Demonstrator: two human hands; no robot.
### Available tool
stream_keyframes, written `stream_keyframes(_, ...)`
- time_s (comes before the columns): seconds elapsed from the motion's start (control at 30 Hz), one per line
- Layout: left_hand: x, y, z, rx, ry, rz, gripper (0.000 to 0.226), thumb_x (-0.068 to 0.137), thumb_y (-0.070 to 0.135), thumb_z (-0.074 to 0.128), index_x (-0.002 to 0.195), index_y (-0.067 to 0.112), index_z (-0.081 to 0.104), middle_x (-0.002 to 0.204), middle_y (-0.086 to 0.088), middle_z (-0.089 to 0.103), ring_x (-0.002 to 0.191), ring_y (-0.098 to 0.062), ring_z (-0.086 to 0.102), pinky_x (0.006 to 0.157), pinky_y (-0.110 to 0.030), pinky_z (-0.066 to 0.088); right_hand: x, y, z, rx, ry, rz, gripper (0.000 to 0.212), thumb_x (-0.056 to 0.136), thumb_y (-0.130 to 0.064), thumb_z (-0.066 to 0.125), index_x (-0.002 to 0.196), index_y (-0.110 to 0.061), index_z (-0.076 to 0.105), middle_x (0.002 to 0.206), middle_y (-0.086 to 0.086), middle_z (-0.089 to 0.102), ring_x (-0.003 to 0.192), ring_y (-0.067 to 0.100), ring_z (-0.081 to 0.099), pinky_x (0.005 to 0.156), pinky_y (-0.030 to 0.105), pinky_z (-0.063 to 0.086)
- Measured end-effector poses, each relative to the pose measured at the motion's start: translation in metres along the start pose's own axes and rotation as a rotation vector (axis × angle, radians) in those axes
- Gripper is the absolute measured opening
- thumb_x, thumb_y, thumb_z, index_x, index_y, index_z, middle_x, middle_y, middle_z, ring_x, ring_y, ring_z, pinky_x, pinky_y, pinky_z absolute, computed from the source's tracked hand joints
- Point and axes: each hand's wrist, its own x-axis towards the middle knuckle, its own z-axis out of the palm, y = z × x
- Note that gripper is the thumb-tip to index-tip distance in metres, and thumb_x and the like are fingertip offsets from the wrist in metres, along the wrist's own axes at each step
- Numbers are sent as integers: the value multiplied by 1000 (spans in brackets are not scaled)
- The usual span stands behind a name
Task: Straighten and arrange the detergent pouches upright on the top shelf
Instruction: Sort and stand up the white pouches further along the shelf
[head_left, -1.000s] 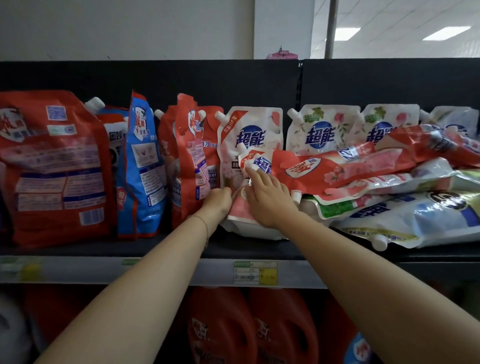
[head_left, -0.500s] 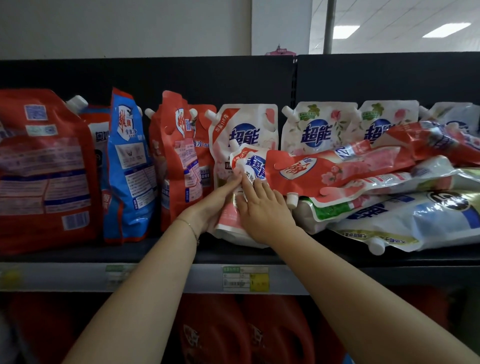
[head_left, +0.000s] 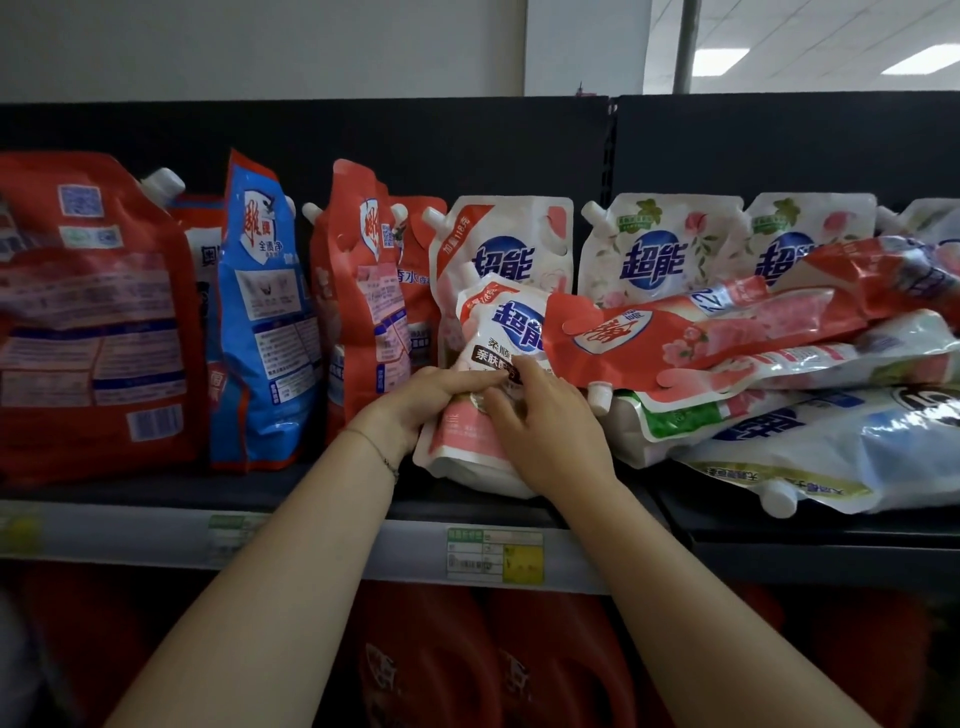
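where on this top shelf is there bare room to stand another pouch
Only thin room: the bare front strip of the top shelf before the big red pouch and blue pouch. A hand passes above the tops, along the back panel. Right is crowded: the pile of lying pouches overlaps the white-pink pouch.

Open room lies above the pouch tops, in front of the dark back panel (head_left: 363, 135), and along the bare near strip of the top shelf (head_left: 156, 491) at the left. A narrow gap separates the upright blue pouch (head_left: 260, 322) from the upright red pouch (head_left: 358, 312). At the right, a pile of lying pouches (head_left: 779, 415) reaches the shelf's near edge. Its topmost lying red pouch (head_left: 675, 338) overlaps the tilted white-and-pink pouch (head_left: 467, 441), gripped by the left hand (head_left: 415, 405) and the right hand (head_left: 545, 421).
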Motion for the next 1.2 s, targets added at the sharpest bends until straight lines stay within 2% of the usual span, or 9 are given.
stream_keyframes(0.13,0,-1,-2,5,179,92,51,63,12,85,109,2,68,102,-18,71,96,-35,68,90,-50,53,0,-4,-5,55,51,-27,34,96,-29,46,126,-15,52,118,3,62,109,23,54,85,35,42)
stream_keyframes(0.23,-1,-2,-1,-9,278,152,63,51,14,87,109,2,67,98,-17,72,89,-34,70,85,-51,55,-2,-4,-3,62,92,-133,24,94,-23,51,113,-10,58,112,3,62,103,22,54,85,37,44)
stream_keyframes(0.47,-6,-4,4,-45,486,364,34,71,-3,78,103,1,66,99,-16,71,85,-26,71,77,-40,59,-5,2,6,27,43,-232,33,96,-23,51,126,-10,55,135,5,49,129,22,39,104,41,38)
stream_keyframes(0.6,-9,-3,9,127,564,585,32,76,-3,75,105,4,63,102,-7,69,88,-14,67,78,-22,57,-4,4,7,-20,-45,-221,46,94,-22,53,138,-12,46,147,3,38,135,23,29,108,40,33)
stream_keyframes(0.8,-3,-10,9,388,543,691,21,79,6,72,98,11,63,93,0,69,93,-12,68,86,-28,54,-5,3,6,-15,-98,-153,50,89,-18,57,137,-17,44,146,0,34,124,26,40,99,37,40)
stream_keyframes(0.87,1,-12,9,490,559,734,26,79,13,70,103,7,64,100,-8,70,99,-21,67,89,-39,54,-5,2,6,-7,-115,-150,47,87,-18,58,132,-17,46,135,2,40,112,25,50,89,38,47)
stream_keyframes(0.93,2,-12,9,583,597,756,31,81,10,70,110,5,61,107,-11,68,103,-23,64,91,-35,51,-5,1,8,14,-158,-151,44,86,-20,60,128,-20,47,127,1,42,104,24,55,84,39,49)
stream_keyframes(1.07,-3,-12,11,621,661,821,68,77,12,76,131,9,35,131,-11,52,121,-19,51,102,-31,43,-3,3,6,32,-294,-110,64,87,-26,62,144,-23,32,146,-2,36,123,21,48,96,35,45)
stream_keyframes(1.2,-9,-7,14,761,912,1114,73,74,10,76,129,5,29,135,-24,33,127,-25,35,108,-34,37,-3,3,3,87,-352,-84,69,86,-28,63,146,-23,30,148,-3,37,127,18,46,100,33,41)
